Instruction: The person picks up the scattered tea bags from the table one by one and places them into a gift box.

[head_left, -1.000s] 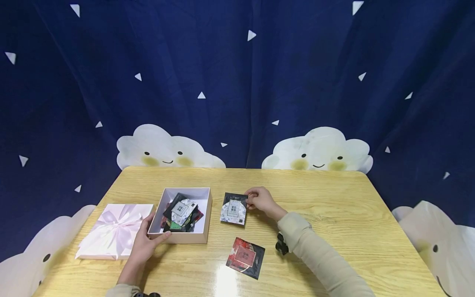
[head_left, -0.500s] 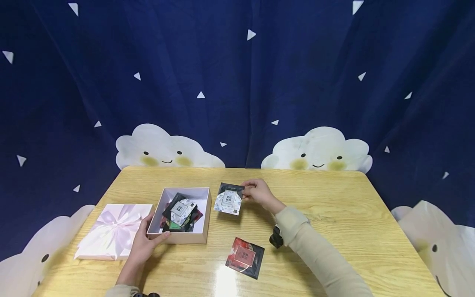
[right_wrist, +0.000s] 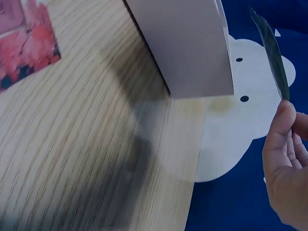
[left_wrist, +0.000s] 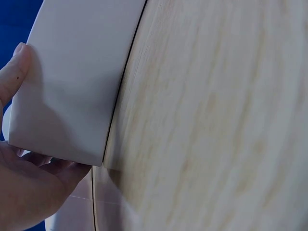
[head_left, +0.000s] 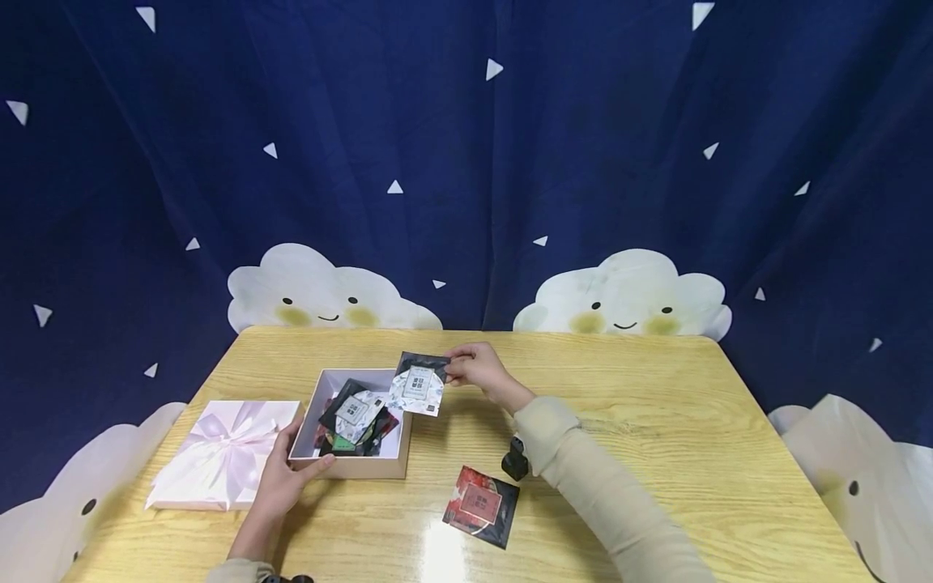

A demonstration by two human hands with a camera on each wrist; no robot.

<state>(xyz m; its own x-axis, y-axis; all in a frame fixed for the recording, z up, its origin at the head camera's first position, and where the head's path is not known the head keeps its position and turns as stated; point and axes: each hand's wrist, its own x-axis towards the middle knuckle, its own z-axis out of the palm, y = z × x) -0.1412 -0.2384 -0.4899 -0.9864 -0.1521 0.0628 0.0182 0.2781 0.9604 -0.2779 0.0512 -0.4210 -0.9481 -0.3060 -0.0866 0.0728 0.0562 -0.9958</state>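
Observation:
My right hand [head_left: 484, 374] pinches a black and white sachet [head_left: 418, 384] by its edge and holds it in the air, partly over the right rim of the pale pink box [head_left: 397, 467]. In the right wrist view that sachet [right_wrist: 273, 53] appears nearly edge-on between thumb and fingers. My left hand [head_left: 283, 478] grips the near left corner of the box, with the thumb along its front wall; the left wrist view shows the fingers at the side wall [left_wrist: 72, 82]. Inside the box lies a loose pile of several sachets [head_left: 355, 417], a black and white one on top.
A pink lid with a ribbon bow [head_left: 229, 449] lies left of the box. A red and black sachet [head_left: 481, 506] lies flat on the wooden table [head_left: 656, 405], nearer the front. Behind the table hangs a dark blue curtain [head_left: 466, 162].
My right hand has lifted the black and white sachet off the table and carried it left to the box's right rim. My left hand has stayed on the box.

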